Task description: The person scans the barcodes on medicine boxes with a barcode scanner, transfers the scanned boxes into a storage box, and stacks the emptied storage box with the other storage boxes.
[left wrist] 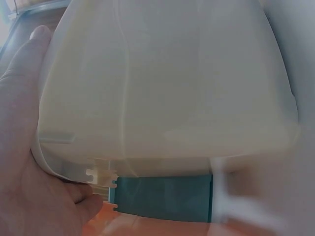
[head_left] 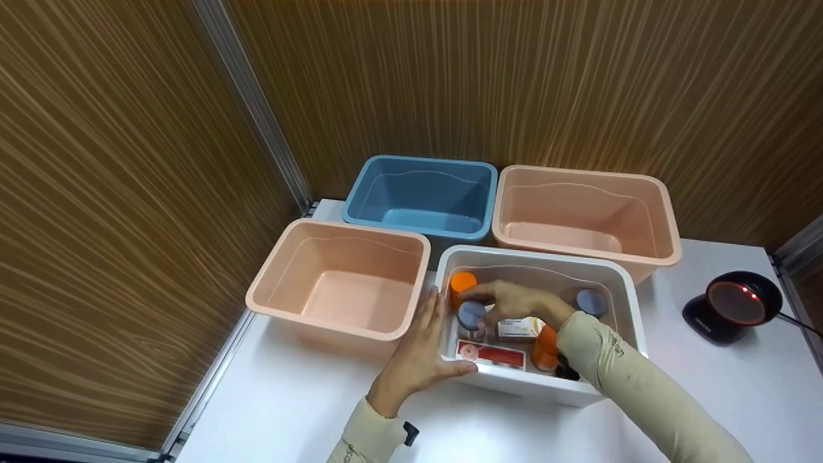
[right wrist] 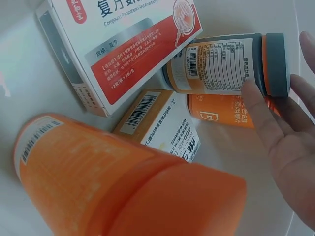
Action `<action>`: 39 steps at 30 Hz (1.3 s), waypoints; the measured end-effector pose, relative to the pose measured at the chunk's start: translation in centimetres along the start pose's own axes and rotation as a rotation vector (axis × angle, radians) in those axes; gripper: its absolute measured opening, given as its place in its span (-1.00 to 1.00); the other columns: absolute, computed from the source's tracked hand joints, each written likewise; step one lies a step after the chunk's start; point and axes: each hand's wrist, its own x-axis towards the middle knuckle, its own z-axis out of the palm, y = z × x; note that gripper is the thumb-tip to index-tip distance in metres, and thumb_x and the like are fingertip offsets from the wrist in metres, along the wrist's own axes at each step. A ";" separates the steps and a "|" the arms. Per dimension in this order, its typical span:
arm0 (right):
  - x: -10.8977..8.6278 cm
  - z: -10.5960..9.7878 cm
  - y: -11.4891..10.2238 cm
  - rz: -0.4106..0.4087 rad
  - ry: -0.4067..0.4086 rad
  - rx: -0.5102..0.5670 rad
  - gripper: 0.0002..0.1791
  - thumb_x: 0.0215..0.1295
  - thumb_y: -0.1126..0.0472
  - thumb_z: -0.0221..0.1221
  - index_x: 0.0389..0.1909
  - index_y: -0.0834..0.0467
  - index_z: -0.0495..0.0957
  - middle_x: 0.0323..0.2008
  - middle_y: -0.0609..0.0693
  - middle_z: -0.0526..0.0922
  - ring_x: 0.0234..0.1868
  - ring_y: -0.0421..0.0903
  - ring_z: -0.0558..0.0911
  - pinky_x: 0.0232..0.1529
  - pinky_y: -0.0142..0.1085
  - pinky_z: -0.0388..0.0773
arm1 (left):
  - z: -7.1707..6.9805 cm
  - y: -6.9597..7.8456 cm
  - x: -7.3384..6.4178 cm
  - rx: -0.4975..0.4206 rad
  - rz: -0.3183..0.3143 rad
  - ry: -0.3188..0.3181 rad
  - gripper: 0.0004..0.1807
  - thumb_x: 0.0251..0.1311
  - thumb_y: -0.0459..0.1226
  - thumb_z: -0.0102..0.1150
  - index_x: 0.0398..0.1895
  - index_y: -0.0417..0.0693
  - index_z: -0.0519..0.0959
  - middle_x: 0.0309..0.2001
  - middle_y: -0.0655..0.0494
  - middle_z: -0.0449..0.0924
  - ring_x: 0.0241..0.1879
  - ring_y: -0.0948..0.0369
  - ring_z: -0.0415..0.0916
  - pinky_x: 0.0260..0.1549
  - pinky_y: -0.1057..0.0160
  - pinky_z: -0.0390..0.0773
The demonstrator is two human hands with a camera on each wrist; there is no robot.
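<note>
The grey-capped bottle (head_left: 472, 315) stands in the left part of the white bin (head_left: 533, 389), just beside an orange-capped bottle (head_left: 463, 283). The right hand (head_left: 516, 301) reaches over it, thumb and fingers spread apart about the cap; whether they press on it I cannot tell. In front of this bottle, along the near wall, lies a red-and-white box (head_left: 492, 354), its label reading "Compound Paracetamol" in the right wrist view. A smaller white-and-brown box (head_left: 517, 328) sits to the right, then an orange bottle (head_left: 545, 350) beneath the forearm. A second grey-capped bottle (head_left: 590, 302) is toward the bin's far right.

The left hand (head_left: 415, 357) touches the bin's near left corner, its fingers straight along the outer side and its thumb stretched wide across the front rim.

Around the white bin on the counter (head_left: 283, 392) are a peach bin to the left (head_left: 347, 296), a blue bin behind (head_left: 424, 193) and another peach bin at back right (head_left: 582, 209). Well to the right rests a black device (head_left: 733, 307) with red lights.
</note>
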 end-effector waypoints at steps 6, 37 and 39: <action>-0.1 0.3 0.0 0.088 -0.027 -0.002 -0.26 0.14 0.35 0.41 0.40 0.16 0.44 0.26 0.08 0.51 0.19 0.09 0.47 0.30 0.10 0.37 | 0.0 0.0 0.0 -0.001 -0.007 -0.009 0.48 -0.12 0.52 0.22 0.64 -0.08 -0.30 0.63 0.02 -0.48 0.58 0.00 -0.38 0.45 -0.07 -0.03; -2.1 -3.1 -2.1 -0.103 0.150 0.160 -0.41 0.25 0.19 0.38 0.31 0.14 0.49 0.05 0.07 0.59 -0.01 0.06 0.54 0.05 -0.14 0.53 | 0.1 0.0 -0.1 -0.024 -0.001 0.015 0.48 -0.12 0.48 0.28 0.64 -0.09 -0.28 0.63 -0.06 -0.43 0.58 -0.03 -0.37 0.45 -0.09 -0.05; -2.4 -3.4 -2.1 -0.149 0.184 0.246 -0.44 0.27 0.23 0.35 0.29 0.17 0.48 0.05 0.11 0.57 0.00 0.08 0.52 0.03 -0.18 0.53 | 0.1 0.0 -0.1 -0.029 -0.006 0.010 0.47 -0.11 0.48 0.27 0.64 -0.07 -0.28 0.63 -0.04 -0.44 0.58 0.01 -0.40 0.45 -0.09 -0.07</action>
